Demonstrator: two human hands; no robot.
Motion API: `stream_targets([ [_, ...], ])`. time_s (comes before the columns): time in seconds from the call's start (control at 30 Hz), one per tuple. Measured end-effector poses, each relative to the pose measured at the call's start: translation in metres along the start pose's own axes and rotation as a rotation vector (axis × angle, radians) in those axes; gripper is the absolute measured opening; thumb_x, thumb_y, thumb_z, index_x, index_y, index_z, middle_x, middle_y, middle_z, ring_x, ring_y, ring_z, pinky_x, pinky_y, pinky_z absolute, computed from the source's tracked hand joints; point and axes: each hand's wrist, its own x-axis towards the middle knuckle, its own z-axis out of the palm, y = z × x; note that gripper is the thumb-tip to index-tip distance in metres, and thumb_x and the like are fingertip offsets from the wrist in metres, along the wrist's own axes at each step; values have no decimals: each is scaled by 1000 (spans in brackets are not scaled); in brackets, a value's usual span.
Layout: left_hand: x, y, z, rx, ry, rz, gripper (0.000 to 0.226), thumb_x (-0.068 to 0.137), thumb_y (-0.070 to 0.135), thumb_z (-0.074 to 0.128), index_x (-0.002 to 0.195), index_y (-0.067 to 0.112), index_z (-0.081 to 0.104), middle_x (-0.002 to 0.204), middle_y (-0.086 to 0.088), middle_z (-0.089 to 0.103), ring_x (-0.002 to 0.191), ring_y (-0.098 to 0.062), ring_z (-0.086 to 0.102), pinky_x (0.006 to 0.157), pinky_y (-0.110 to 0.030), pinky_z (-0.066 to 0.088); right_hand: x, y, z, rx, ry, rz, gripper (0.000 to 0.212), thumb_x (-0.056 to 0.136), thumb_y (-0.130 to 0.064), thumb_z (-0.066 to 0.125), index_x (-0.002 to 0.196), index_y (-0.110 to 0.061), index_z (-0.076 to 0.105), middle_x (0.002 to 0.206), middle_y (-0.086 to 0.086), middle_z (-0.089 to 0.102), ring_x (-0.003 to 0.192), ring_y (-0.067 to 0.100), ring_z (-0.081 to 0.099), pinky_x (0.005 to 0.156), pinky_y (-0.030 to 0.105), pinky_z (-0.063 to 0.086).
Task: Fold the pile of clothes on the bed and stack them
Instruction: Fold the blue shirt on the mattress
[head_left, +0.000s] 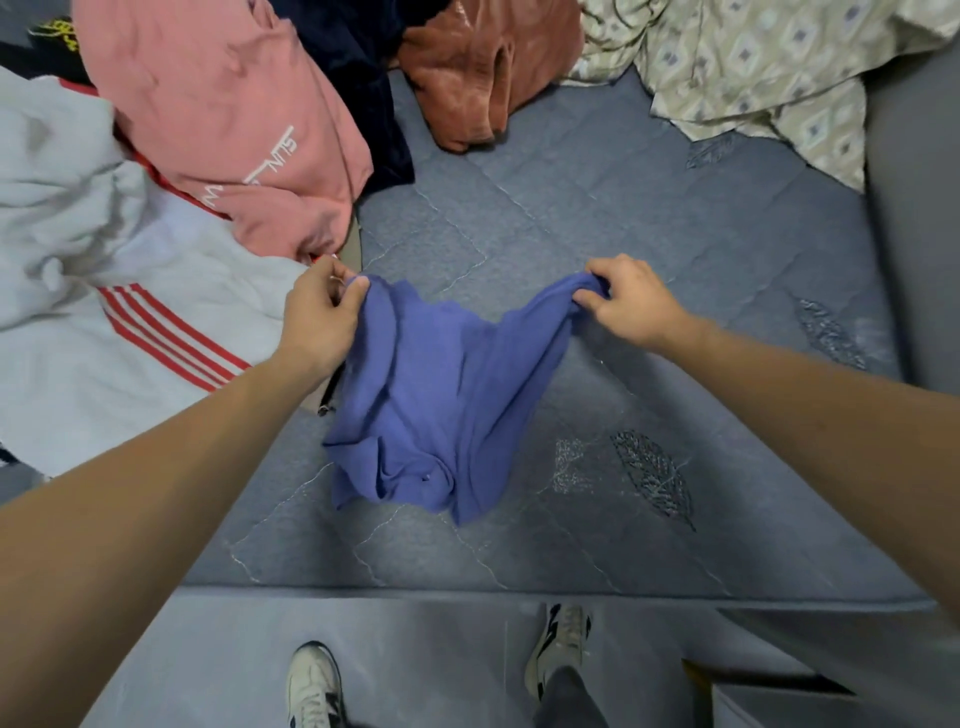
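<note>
Two hands (319, 312) (631, 301) pinch one blue garment (436, 395)

You hold a blue garment (436, 395) of thin, matt, crinkled cloth; the bed (623, 218) wears a quilted, stitched matt cover, and the rust-brown garment (467, 78) has a slight sheen.

Both arms extended forward; left hand (321, 312) and right hand (631, 301) raised apart, fingers curled, pinching.

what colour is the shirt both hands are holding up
Blue-purple, plain with no print. The shirt shows best in the head view, held between the left hand and right hand.
</note>
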Motion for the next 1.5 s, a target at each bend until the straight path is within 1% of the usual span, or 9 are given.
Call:
stream_targets([
  [0.23,-23,-19,-1,63,1,-62,13,100,17,65,97,4,63,91,-14,67,85,-24,61,88,-46,52,-24,23,7,-76,-57,58,20,96,-20,65,81,-11,56,73,4,50,85,32,51,68,38,37],
  [0.4,-34,-29,5,49,-17,-164,24,99,20,70,118,8,66,108,-14,71,97,-26,67,96,-42,55,-23,14,20,-189,-101,62,11,90,-20,63,87,-11,59,95,13,64,99,39,55,90,46,46],
  [0.5,-35,-32,11,-8,-91,-301,44,96,26,75,132,6,58,115,-13,69,95,-21,66,85,-26,54,-23,13,25,-257,-86,84,31,84,-27,66,112,-12,64,113,11,61,113,37,51,99,45,44],
  [0.67,-33,-41,22,62,-178,-441,49,91,31,81,122,-1,60,112,-16,68,109,-36,65,95,-45,53,-18,-10,37,-219,-33,23,53,79,-20,65,132,-14,59,127,6,54,124,31,45,103,42,37],
  [0.87,-41,-50,27,1,-126,-370,29,92,16,78,79,13,51,75,-6,49,72,-21,46,67,-29,40,-1,-87,91,131,-146,-9,30,87,-19,71,117,-14,69,116,2,68,111,22,64,99,37,50],
  [1.0,-52,-50,23,-210,-68,-324,22,94,-1,70,87,18,62,73,5,57,64,-3,55,70,-19,45,17,-141,135,473,-176,176,7,87,-23,77,90,-19,72,87,0,76,92,18,72,94,42,57],
  [1.17,-61,-51,18,-467,-140,-479,40,97,-12,40,112,11,68,86,2,75,76,-12,67,69,-28,54,28,-175,160,679,-173,370,23,82,-36,85,78,-17,72,80,-2,73,91,19,73,89,40,60],
  [1.3,-61,-57,15,-511,-215,-504,34,101,-7,45,111,16,68,88,5,78,79,-8,71,72,-29,56,26,-177,167,672,-140,378,34,86,-20,81,61,-17,58,63,-1,55,67,14,52,69,35,47],
  [1.5,-38,-68,18,-305,-3,-422,25,99,-6,52,117,7,62,96,-2,66,89,-17,60,76,-21,51,20,-162,157,1015,-144,536,11,105,-16,57,94,-13,55,91,12,59,82,20,62,77,38,63],
])
